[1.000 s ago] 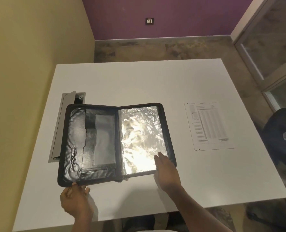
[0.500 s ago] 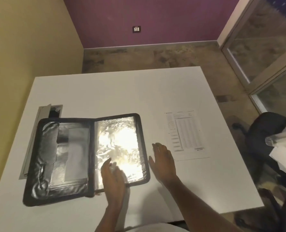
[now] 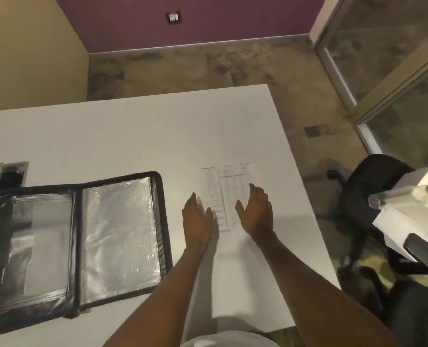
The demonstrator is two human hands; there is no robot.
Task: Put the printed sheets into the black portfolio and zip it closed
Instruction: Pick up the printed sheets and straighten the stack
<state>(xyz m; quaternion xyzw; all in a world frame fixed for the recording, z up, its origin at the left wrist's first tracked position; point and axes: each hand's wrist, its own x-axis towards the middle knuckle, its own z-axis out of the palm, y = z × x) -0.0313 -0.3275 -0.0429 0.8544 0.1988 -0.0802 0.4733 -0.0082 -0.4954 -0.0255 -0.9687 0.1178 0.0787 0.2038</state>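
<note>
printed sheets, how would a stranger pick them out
On the white table, look right of the open black zip portfolio, between the left hand and right hand. The white printed sheets lie flat there, the only paper with text.

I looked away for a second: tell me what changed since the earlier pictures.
Both hands left the open black zip portfolio and moved right: the left hand and right hand now flank the printed white sheet, open and holding nothing. Portfolio still lies open; sheet still flat on the white table.
</note>
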